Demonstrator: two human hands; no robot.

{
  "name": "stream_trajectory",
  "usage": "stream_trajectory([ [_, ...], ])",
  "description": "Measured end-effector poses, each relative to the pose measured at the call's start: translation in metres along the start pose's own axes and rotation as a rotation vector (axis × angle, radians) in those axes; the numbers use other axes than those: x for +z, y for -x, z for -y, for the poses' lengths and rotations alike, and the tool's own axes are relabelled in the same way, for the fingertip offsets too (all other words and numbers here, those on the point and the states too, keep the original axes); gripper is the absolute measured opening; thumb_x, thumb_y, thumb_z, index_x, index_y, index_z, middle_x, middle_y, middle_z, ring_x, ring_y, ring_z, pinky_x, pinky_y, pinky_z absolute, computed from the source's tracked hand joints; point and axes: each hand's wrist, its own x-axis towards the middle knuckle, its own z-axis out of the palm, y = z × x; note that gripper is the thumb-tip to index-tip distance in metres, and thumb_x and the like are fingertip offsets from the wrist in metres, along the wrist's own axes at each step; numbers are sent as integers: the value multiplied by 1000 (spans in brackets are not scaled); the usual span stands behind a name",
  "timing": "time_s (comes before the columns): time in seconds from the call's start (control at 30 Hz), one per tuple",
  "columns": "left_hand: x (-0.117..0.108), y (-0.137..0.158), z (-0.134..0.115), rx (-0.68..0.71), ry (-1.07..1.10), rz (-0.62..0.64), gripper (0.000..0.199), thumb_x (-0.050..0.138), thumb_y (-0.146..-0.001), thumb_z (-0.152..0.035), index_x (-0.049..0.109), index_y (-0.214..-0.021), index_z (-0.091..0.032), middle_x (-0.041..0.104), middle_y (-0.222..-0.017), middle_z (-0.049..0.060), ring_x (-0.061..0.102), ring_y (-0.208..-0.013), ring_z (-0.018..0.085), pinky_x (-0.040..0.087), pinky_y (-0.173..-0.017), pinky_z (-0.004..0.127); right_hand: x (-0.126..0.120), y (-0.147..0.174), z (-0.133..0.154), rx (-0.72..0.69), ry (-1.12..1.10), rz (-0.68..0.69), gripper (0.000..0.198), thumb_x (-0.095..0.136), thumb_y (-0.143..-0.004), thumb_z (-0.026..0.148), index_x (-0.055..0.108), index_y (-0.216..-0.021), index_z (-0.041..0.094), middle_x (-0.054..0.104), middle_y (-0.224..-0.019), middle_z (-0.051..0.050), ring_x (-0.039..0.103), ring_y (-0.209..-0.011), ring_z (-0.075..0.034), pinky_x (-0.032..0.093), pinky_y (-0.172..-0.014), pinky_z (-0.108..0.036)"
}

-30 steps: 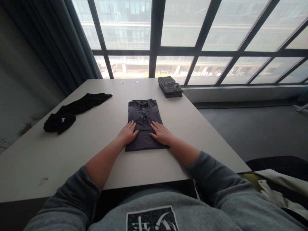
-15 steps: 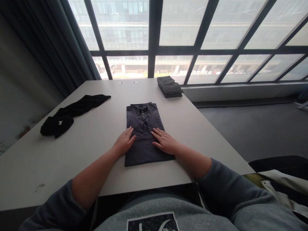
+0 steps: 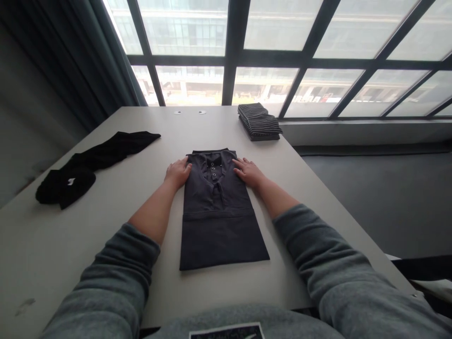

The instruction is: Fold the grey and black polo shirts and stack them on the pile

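Observation:
A dark grey shirt [image 3: 219, 235], folded into a neat rectangle, lies flat on the white table in front of me. Its collar and several round snaps on the placket face up at the far end. My left hand [image 3: 177, 173] rests at the shirt's upper left edge, fingers stretched forward and thumb touching the cloth. On the opposite upper edge lies my right hand [image 3: 250, 172], its fingers spread over the fabric. Neither hand lifts the shirt.
A folded stack of striped dark clothing [image 3: 259, 122] sits at the table's far right corner. Black garments [image 3: 116, 149] lie loosely on the left. Two cable-hole covers [image 3: 202, 112] are set near the table's [image 3: 197, 129] far edge. Large windows stand behind.
Both hands have slid away from me, from the shirt's middle to its upper side edges. The view has shifted slightly, and the shirt's lower part is now uncovered.

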Motion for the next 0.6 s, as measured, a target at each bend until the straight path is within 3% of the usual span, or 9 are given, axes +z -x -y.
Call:
stream_trajectory([
  [0.13,6,-37,-4,-48,25,-43,60,42,-105,-44,49,-158,-18,60,-154,14,56,-142,32,40,-120,46,4,-39,-4,-20,-29,-21,58,42,-110,47,46,-163,23,39,-169,-12,31,-159,-38,24,-128,-62],
  [0.27,11,-58,-5,-101,40,-97,63,60,-95,-41,54,-154,-19,67,-146,16,61,-133,38,47,-112,50,4,-66,-12,-12,-141,-117,49,54,-104,37,64,-148,20,61,-153,-11,46,-151,-32,34,-127,-49],
  [0.43,18,-73,-2,-87,111,-83,51,66,-89,-35,69,-138,-22,69,-143,13,62,-131,36,47,-111,47,6,-81,-20,50,-375,-296,32,66,-92,29,82,-119,22,79,-121,-7,72,-118,-27,52,-111,-39],
  [0.6,22,-82,3,-97,152,-43,39,69,-85,-34,75,-122,-24,77,-123,12,69,-116,36,50,-103,48,8,-83,-22,57,-724,-397,31,70,-86,32,82,-111,19,82,-103,-7,76,-98,-25,59,-95,-38],
])
